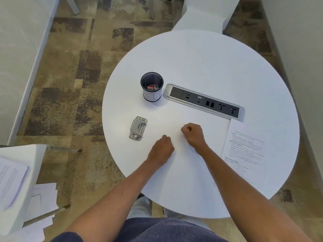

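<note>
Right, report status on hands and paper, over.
Left hand and right hand curled on blank sheet; grip hidden. Sheet flat on table. Hole punch left of hands, apart.

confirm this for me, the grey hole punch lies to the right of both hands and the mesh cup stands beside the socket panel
Not right. The head view shows the grey hole punch lying to the left of the left hand and the right hand, not to their right. The mesh cup does stand beside the socket panel.
</note>
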`<state>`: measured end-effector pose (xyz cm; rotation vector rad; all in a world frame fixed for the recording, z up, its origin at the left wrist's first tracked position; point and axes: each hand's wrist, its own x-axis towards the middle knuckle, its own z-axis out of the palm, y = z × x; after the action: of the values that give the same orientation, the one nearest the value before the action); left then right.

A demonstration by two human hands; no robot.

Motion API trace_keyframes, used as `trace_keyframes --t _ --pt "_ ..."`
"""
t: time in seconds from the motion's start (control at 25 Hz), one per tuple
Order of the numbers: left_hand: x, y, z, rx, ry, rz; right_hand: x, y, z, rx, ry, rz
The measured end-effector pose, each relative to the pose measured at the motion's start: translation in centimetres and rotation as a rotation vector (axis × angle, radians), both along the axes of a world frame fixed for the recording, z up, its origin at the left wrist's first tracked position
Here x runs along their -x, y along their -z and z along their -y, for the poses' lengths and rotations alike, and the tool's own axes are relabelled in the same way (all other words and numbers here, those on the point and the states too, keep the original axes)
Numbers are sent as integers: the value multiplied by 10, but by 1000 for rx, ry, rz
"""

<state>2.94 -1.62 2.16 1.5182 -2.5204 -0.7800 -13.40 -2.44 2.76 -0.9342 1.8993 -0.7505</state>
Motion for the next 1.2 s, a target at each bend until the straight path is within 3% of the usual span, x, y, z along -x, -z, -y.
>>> trace_keyframes --t 0.08,0.12,0.24,0.32,0.72,0.92,1.04,1.2 --pt "-7 -4 6 -473 -387 -403 8 -5 -12 -14 238 222" --pt "-13 -7 9 -612 -544 -576 13 -8 -18 -32 309 316" --pt "-34 -21 21 -889 -784 -1008 22 -13 -31 -48 388 522" --pt "-43 -29 30 -960 -824 -1135 24 -14 -36 -43 396 586" --pt "-38 -55 66 -965 -766 -1276 11 -39 -14 1 330 658" --pt "-32 -82 121 -836 -746 -1325 -12 -73 52 98 222 656" --pt "-33 -97 162 -751 -702 -1284 -28 -94 104 144 127 552" --pt "-37 -101 203 -700 -685 -1070 -39 -104 159 131 36 329"
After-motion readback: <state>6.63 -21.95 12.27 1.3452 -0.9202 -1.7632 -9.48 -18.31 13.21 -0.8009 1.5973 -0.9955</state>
